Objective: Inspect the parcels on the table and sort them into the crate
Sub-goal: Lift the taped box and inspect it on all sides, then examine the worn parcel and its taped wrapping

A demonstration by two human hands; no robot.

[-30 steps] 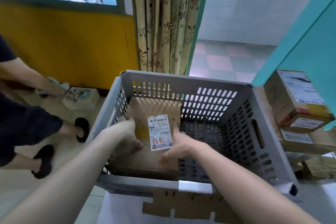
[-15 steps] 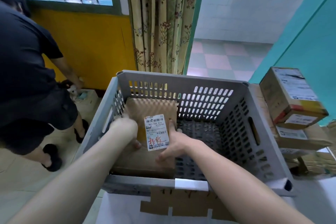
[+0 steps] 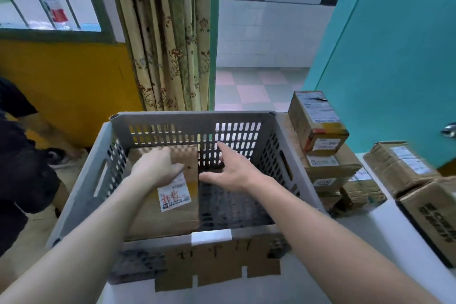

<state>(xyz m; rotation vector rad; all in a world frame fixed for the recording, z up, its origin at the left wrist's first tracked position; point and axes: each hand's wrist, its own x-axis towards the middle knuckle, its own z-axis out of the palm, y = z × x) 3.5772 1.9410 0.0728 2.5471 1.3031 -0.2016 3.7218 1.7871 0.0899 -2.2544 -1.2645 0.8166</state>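
Your left hand (image 3: pixel 158 168): fingers relaxed, resting on flat brown cardboard parcel (image 3: pixel 165 215) in grey slotted plastic crate (image 3: pixel 81 185) | your right hand (image 3: pixel 234 170): fingers spread, holding nothing.

Left hand (image 3: pixel 158 168) rests on the parcel (image 3: pixel 167 195) in the crate (image 3: pixel 81 187); right hand (image 3: pixel 234 170) hovers spread.

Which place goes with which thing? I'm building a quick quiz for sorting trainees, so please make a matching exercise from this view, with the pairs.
Things:
1. parcel with the red-marked label
2. left hand
3. right hand
4. stacked parcels

Places:
A. outside the crate, to its right
B. over the crate's bare right half
C. lying flat in the crate's left half
D. over the labelled parcel's top

Pairs: 1-C, 2-D, 3-B, 4-A
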